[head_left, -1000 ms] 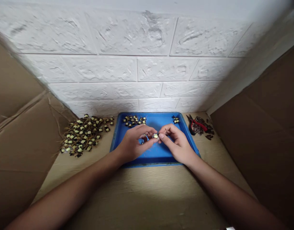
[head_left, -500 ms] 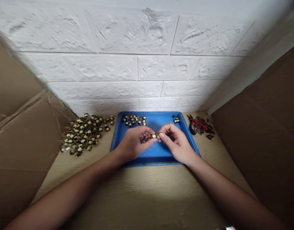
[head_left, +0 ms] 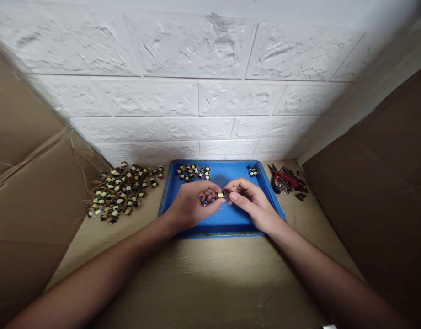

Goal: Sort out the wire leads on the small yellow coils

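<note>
On the desk (head_left: 210, 269), most parts (head_left: 117, 189) were heaped beside the tray (head_left: 220, 221); one (head_left: 220, 195) was pinched by left hand (head_left: 189, 205), right hand (head_left: 258, 208) unclear.

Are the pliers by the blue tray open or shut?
Open. The pliers have their handles spread apart, with a wide gap between them.

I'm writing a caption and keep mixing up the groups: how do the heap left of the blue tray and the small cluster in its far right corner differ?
The heap has dozens of parts; the small cluster has only a few. The heap spreads over the bare table, while the small cluster sits inside the blue tray. Both show pale yellow and black parts.
</note>
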A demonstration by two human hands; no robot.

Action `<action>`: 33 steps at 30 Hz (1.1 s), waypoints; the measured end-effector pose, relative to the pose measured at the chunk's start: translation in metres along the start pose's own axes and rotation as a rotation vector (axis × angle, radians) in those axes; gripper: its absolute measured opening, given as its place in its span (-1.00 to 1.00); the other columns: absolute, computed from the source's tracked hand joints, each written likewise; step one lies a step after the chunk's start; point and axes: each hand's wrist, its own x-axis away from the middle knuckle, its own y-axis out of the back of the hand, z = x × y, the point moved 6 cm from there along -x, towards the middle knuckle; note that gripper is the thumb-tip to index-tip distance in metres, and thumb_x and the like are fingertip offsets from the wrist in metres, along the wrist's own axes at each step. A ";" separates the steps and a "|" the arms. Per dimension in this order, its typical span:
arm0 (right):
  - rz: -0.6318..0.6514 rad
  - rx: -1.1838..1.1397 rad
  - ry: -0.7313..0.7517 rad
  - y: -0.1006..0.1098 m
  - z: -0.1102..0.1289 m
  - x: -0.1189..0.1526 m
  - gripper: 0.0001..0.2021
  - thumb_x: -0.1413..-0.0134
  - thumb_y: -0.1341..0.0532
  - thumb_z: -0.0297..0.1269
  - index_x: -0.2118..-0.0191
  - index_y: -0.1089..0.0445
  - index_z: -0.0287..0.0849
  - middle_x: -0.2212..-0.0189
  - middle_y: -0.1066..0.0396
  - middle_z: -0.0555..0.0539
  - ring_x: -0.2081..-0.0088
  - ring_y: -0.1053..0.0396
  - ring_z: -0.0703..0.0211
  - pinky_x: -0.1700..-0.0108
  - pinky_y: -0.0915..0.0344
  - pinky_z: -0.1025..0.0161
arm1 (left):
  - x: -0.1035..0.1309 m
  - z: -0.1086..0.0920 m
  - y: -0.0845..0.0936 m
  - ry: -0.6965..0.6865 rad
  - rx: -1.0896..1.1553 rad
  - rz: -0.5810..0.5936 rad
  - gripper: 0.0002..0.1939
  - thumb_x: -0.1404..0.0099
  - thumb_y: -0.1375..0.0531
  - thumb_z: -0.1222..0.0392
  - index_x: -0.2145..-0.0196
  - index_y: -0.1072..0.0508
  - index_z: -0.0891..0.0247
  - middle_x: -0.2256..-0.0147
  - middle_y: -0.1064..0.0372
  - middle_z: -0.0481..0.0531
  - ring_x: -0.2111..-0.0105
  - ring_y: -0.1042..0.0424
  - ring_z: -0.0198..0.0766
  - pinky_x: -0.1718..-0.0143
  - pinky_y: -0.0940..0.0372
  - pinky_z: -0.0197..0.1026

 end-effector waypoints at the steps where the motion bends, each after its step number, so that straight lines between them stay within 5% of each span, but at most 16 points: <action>1: -0.011 0.018 -0.006 0.000 0.000 -0.001 -0.75 -0.23 -0.27 -0.07 0.17 -0.42 -0.16 0.36 -0.39 -0.01 0.29 -0.33 0.17 0.19 -0.22 0.21 | 0.000 0.000 0.000 0.000 0.002 0.000 -0.87 -0.18 -0.34 0.27 0.28 -0.53 0.32 0.52 -0.40 -0.10 0.56 -0.30 -0.43 0.52 -0.22 -0.39; 9: -0.004 -0.066 -0.063 0.001 -0.004 -0.006 -0.73 -0.13 -0.35 -0.03 0.33 -0.45 -0.16 0.46 -0.45 0.00 0.39 -0.35 0.20 0.24 -0.26 0.22 | 0.001 0.008 -0.004 0.035 0.134 0.019 -0.86 -0.22 -0.33 0.24 0.26 -0.54 0.31 0.51 -0.42 -0.06 0.53 -0.34 -0.39 0.51 -0.26 -0.38; 33: 0.048 0.016 -0.043 -0.002 -0.004 -0.006 -0.68 -0.22 -0.26 0.03 0.32 -0.37 -0.15 0.45 -0.35 0.01 0.37 -0.27 0.19 0.24 -0.22 0.23 | 0.001 0.015 -0.009 0.170 0.483 0.128 -0.84 -0.21 -0.32 0.28 0.21 -0.53 0.31 0.40 -0.49 -0.02 0.44 -0.44 -0.36 0.41 -0.35 -0.34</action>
